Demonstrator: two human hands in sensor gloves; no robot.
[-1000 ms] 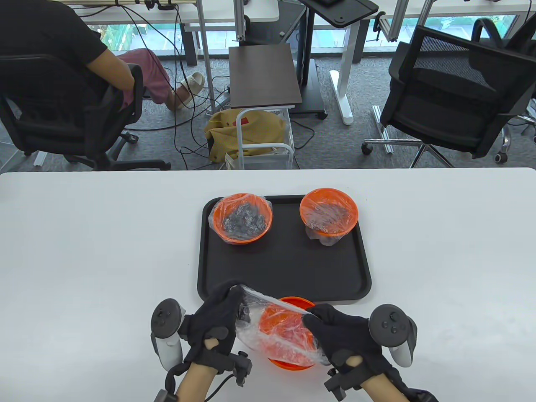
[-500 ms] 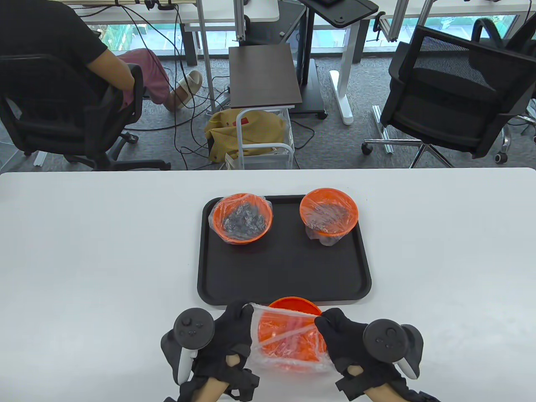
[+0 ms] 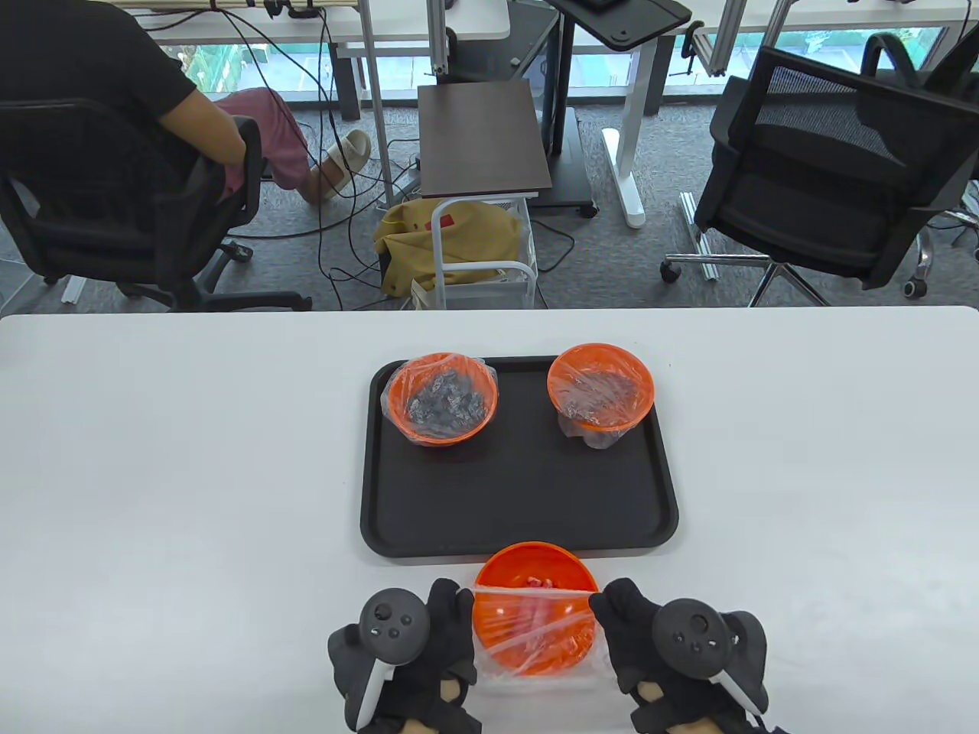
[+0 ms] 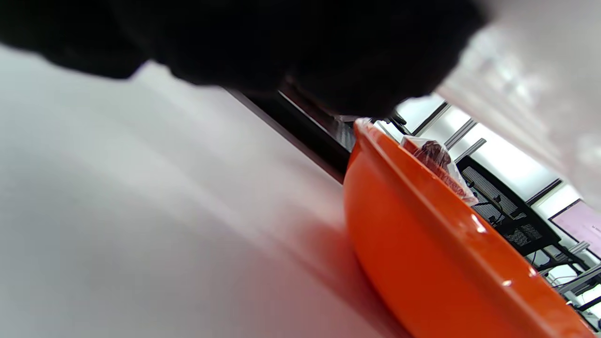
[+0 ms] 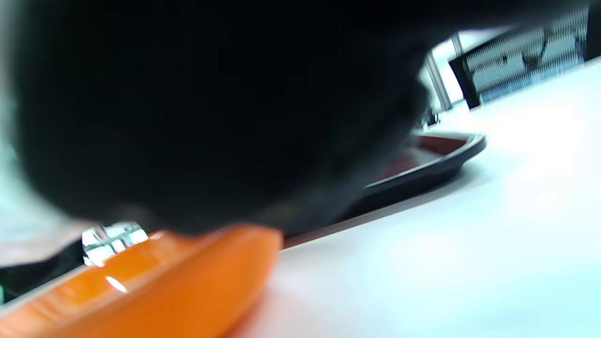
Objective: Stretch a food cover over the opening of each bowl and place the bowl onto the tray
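An orange bowl (image 3: 535, 569) with reddish pieces inside stands on the white table just in front of the black tray (image 3: 520, 497). A clear food cover (image 3: 535, 642) is stretched over its near two thirds; the far part is bare. My left hand (image 3: 447, 619) grips the cover at the bowl's left rim, my right hand (image 3: 623, 619) at the right rim. The left wrist view shows the bowl's side (image 4: 436, 253) under dark glove; the right wrist view shows its rim (image 5: 155, 281). Two covered orange bowls (image 3: 443, 397) (image 3: 601, 388) sit at the tray's back.
The tray's front half (image 3: 520, 497) holds nothing. The white table (image 3: 191, 474) spreads wide on both sides. Beyond its far edge are office chairs (image 3: 826, 168), a seated person (image 3: 115, 115) and a small cart with a bag (image 3: 459, 245).
Both hands have drawn the cover down and toward me over the bowl, spreading it from a bunched sheet to a taut film. The hands have dropped lower beside the rim.
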